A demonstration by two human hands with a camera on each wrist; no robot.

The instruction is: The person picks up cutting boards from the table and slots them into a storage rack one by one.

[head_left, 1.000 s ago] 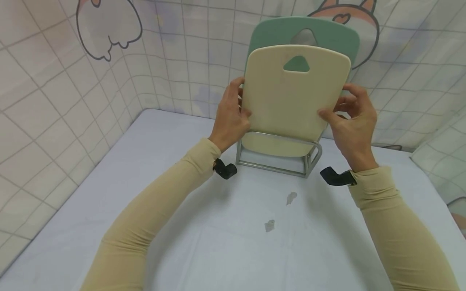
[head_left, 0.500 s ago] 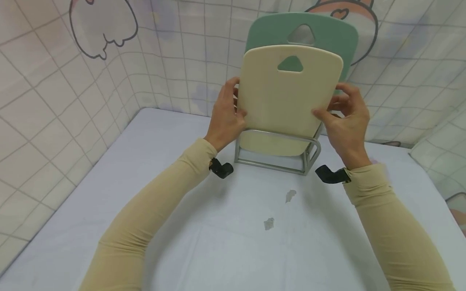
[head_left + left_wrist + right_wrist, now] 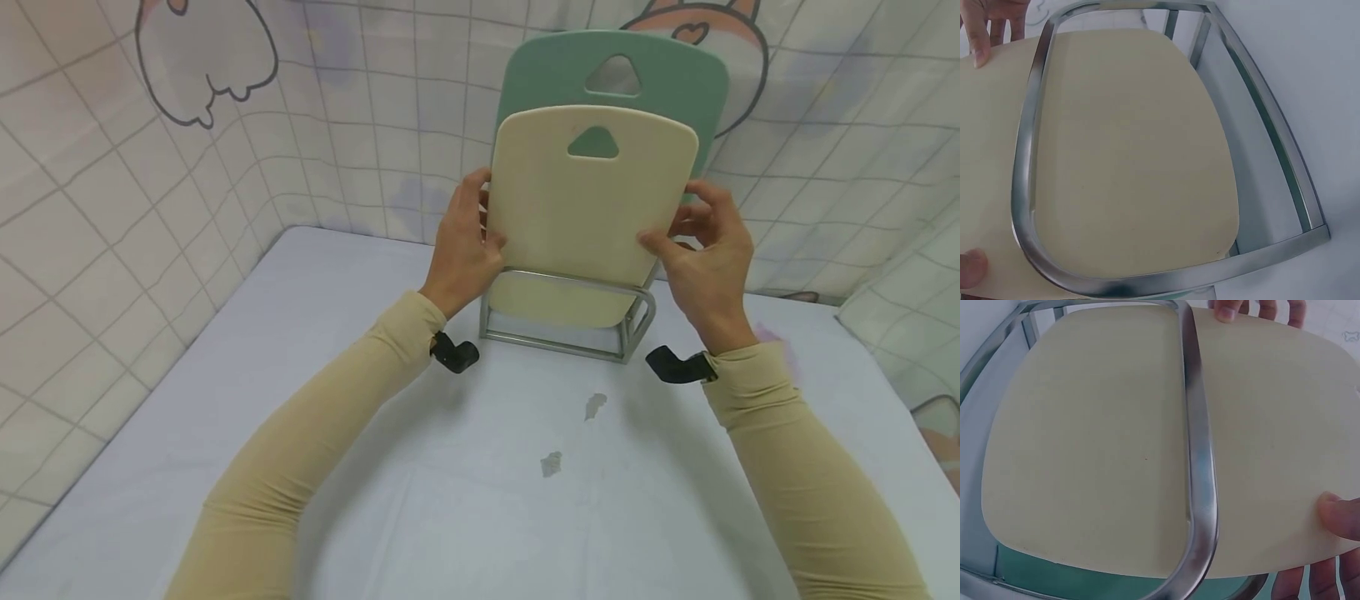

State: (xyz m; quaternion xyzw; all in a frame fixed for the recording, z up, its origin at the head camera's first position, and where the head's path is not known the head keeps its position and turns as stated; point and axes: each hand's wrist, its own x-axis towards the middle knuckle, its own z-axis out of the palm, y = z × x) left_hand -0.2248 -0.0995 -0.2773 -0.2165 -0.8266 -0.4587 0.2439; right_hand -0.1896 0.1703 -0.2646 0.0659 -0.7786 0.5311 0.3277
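A cream cutting board (image 3: 585,208) stands upright in the front slot of a metal rack (image 3: 570,337), its lower end behind the rack's front loop. My left hand (image 3: 468,242) grips its left edge and my right hand (image 3: 701,242) grips its right edge, thumbs on the front face. Behind it a larger green cutting board (image 3: 660,79) stands in the same rack. The left wrist view shows the cream board (image 3: 1116,156) inside the rack's loop (image 3: 1029,156). In the right wrist view the cream board (image 3: 1097,437) sits behind the rack bar (image 3: 1197,444), with my thumb (image 3: 1341,515) on it.
The rack stands at the back of a white table (image 3: 450,467), close to a tiled wall (image 3: 112,208) that also runs along the left. Two small grey marks (image 3: 573,433) lie on the cloth in front of the rack. Another wall panel (image 3: 915,292) closes the right side.
The cream board has sunk a little lower into the rack, with both hands still on its edges. The head view shifted slightly.
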